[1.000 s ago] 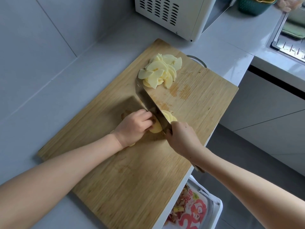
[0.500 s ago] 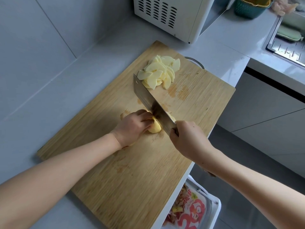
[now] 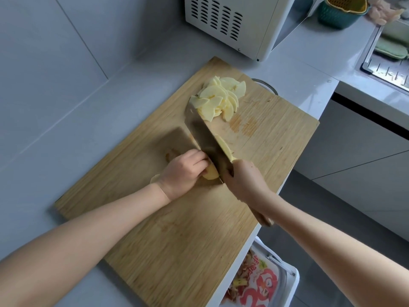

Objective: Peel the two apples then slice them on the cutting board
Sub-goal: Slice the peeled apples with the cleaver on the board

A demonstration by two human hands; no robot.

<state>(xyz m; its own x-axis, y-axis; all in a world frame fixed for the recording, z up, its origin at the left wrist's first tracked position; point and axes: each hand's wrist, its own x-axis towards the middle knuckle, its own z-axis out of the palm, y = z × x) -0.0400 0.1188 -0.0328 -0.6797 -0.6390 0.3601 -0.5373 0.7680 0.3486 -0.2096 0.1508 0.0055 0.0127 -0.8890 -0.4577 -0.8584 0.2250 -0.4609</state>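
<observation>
Our left hand (image 3: 181, 173) curls its fingers over the peeled pale-yellow apple piece (image 3: 210, 174) and pins it to the rectangular bamboo cutting board (image 3: 177, 240) near the board's middle. Our right hand (image 3: 245, 182) wraps round the handle of the broad steel cleaver (image 3: 205, 138). Its blade stands down against the piece, right beside the left fingertips. A few fresh-cut slices (image 3: 224, 147) lean on the blade's right face. The heap of thin apple slices (image 3: 219, 98) lies at the board's far end, just beside the blade tip.

We judge the main danger to be a nicked finger. Only a small piece is left, so the holding fingers sit almost against the steel. If the wet piece slides or rolls under pressure, the edge could meet a fingertip. A swing of the blade tip could also scatter the heap. The board's right edge runs along the counter's edge, so loose slices pushed that way could drop into the white bin (image 3: 292, 282) below.

As for writing, the red-and-white printed bag (image 3: 262, 284) in the bin carries large characters that we cannot read. The white vented appliance (image 3: 232, 23) behind the board shows no legible label.
</observation>
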